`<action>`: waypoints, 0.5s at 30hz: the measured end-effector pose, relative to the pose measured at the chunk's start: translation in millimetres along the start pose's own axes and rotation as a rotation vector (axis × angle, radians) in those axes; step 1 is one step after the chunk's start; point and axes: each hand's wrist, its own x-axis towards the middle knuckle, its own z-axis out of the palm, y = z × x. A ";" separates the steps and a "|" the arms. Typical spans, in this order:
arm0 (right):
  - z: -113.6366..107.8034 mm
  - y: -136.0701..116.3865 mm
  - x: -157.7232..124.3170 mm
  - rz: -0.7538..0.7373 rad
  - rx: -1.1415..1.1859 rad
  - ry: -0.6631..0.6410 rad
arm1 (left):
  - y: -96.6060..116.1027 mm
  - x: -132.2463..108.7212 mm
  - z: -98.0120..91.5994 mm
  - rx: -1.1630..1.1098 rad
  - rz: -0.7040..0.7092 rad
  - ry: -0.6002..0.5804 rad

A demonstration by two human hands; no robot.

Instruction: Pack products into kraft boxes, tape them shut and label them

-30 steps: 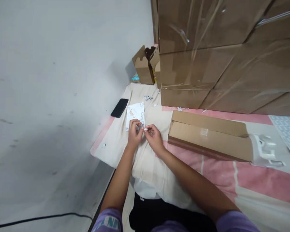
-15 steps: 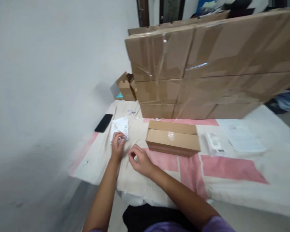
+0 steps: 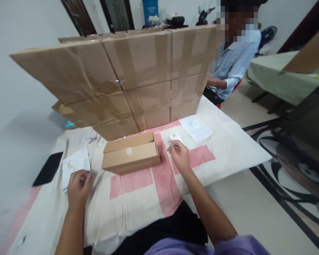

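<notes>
My left hand (image 3: 79, 187) rests at the lower edge of a white printed packet (image 3: 74, 160), its fingers curled in; what they hold, if anything, is hidden. My right hand (image 3: 179, 155) is over the cloth to the right, thumb and fingers pinched together. A thin pale sliver shows at those fingertips, too small to name. Just beyond them lies a small white plastic item (image 3: 174, 136), partly covered by the hand. Between my hands sits a long brown cardboard box (image 3: 133, 156), its top flaps lying nearly closed.
A tall taped cardboard panel (image 3: 149, 67) stands across the back of the cloth-covered table. Left of the packet lies a black phone-like slab (image 3: 48, 169). A white patterned sheet (image 3: 199, 131) is at the right. Behind the panel's right end sits a person in a light blue shirt (image 3: 236, 60).
My right hand has moved from beside the left hand over to the white plastic item. My left hand stays by the packet. The view has swung right, bringing the other person into sight.
</notes>
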 end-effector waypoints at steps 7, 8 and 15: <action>34.1 14.5 -0.4 -0.064 -0.140 -0.011 | 4.4 -1.5 3.0 0.162 -0.098 -0.200; 31.4 14.6 -2.5 -0.094 -0.142 -0.029 | 2.0 -1.3 3.7 0.190 -0.148 -0.239; 23.5 7.0 -0.2 -0.205 -0.094 -0.111 | 3.0 -2.1 1.0 0.287 -0.265 -0.327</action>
